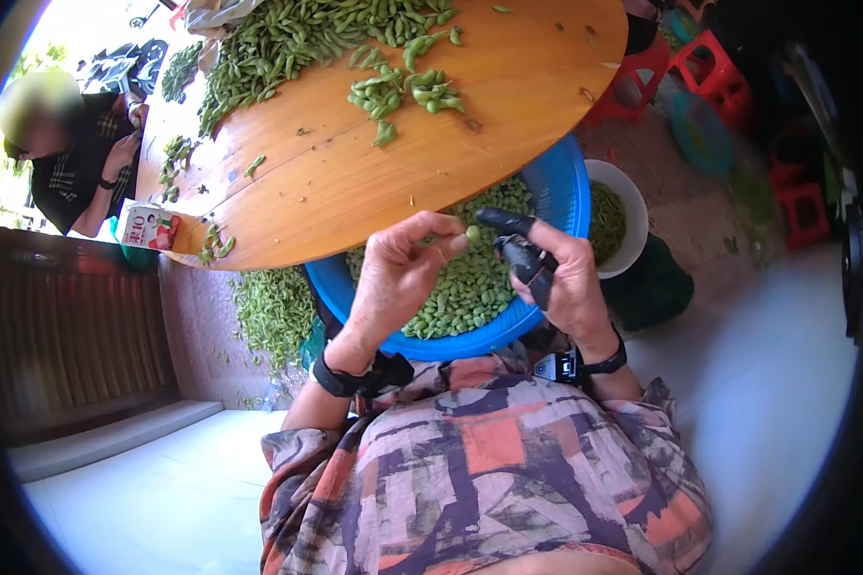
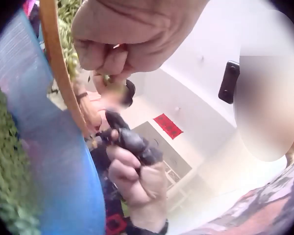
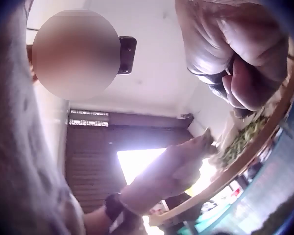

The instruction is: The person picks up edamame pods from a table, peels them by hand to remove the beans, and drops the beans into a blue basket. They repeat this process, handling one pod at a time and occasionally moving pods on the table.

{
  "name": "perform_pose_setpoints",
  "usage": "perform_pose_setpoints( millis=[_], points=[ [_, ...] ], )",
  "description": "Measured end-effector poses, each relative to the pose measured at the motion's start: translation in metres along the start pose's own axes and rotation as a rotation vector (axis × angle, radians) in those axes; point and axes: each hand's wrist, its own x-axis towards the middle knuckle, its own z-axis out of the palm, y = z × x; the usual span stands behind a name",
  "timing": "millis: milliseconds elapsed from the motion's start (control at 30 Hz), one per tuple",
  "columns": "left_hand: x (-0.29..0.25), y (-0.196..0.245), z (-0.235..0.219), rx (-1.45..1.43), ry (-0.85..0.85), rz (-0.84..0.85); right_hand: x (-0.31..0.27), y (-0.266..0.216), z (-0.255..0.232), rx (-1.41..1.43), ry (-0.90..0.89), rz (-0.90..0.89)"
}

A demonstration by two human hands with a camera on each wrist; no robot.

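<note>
In the head view, the left hand point(image 1: 405, 273) pinches a small green pod or bean point(image 1: 473, 233) between thumb and forefinger, above a blue basket point(image 1: 580, 192) of shelled green beans point(image 1: 465, 292). Just right of it is the right hand point(image 1: 568, 278), its thumb and forefinger wrapped in black coverings and its other fingers curled; whether it holds anything is hidden. The left wrist view shows the left hand point(image 2: 137, 34) curled close to the camera, with the right hand point(image 2: 137, 171) below it. In the right wrist view the right hand point(image 3: 235, 54) has its fingers bent.
A wooden table point(image 1: 355, 182) bears heaped pods point(image 1: 288, 48), a smaller pile point(image 1: 384, 91) and a printed carton point(image 1: 149, 227). Right of the basket stands a white bowl point(image 1: 635, 216) of pods. Red stools point(image 1: 714, 77) are at the upper right. Another person point(image 1: 77, 163) sits at the left.
</note>
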Motion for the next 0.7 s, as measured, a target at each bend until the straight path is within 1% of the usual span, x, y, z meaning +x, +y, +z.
perform_pose_setpoints(
  millis=[33, 67, 100, 133, 167, 233, 300, 367, 400, 467, 500, 567, 600, 633, 667, 700],
  points=[
    [-0.005, 0.000, 0.005, -0.145, 0.021, -0.138, 0.000, 0.002, 0.002, 0.000, 0.003, 0.005],
    [-0.007, 0.000, 0.008, -0.147, 0.020, -0.143, -0.001, 0.005, 0.003, 0.060, 0.005, 0.087],
    [-0.008, -0.001, 0.010, -0.183, 0.009, -0.214, -0.002, 0.007, 0.004, 0.121, 0.007, 0.167],
    [-0.010, -0.001, 0.012, -0.218, -0.002, -0.284, -0.002, 0.007, 0.003, 0.122, 0.008, 0.172],
    [-0.011, -0.006, 0.017, -0.197, 0.027, -0.268, -0.002, 0.008, 0.002, 0.122, -0.012, 0.188],
    [-0.012, -0.011, 0.020, -0.204, 0.029, -0.258, -0.002, 0.011, -0.001, 0.123, -0.033, 0.208],
    [-0.014, -0.016, 0.023, -0.208, 0.030, -0.246, -0.003, 0.020, -0.002, 0.184, -0.051, 0.230],
    [-0.015, -0.021, 0.027, -0.151, 0.102, -0.115, -0.003, 0.027, -0.003, 0.213, -0.056, 0.210],
    [-0.015, -0.022, 0.028, -0.150, 0.102, -0.118, -0.003, 0.029, -0.003, 0.239, -0.061, 0.187],
    [-0.015, -0.022, 0.029, -0.046, 0.152, -0.079, -0.002, 0.025, -0.001, 0.251, -0.060, 0.201],
    [-0.015, -0.023, 0.030, -0.046, 0.151, -0.080, -0.002, 0.022, -0.001, 0.261, -0.058, 0.215],
    [-0.015, -0.024, 0.031, 0.021, 0.178, -0.021, -0.001, 0.019, 0.001, 0.239, -0.053, 0.208],
    [-0.015, -0.024, 0.031, 0.021, 0.177, -0.022, -0.001, 0.018, 0.001, 0.216, -0.048, 0.200],
    [-0.016, -0.024, 0.031, -0.062, 0.162, -0.083, -0.001, 0.020, 0.000, 0.217, -0.047, 0.202],
    [-0.017, -0.025, 0.031, -0.145, 0.147, -0.145, -0.001, 0.022, 0.000, 0.180, -0.059, 0.165],
    [-0.017, -0.025, 0.027, -0.145, 0.145, -0.148, -0.001, 0.024, -0.001, 0.143, -0.070, 0.129]
  ],
)
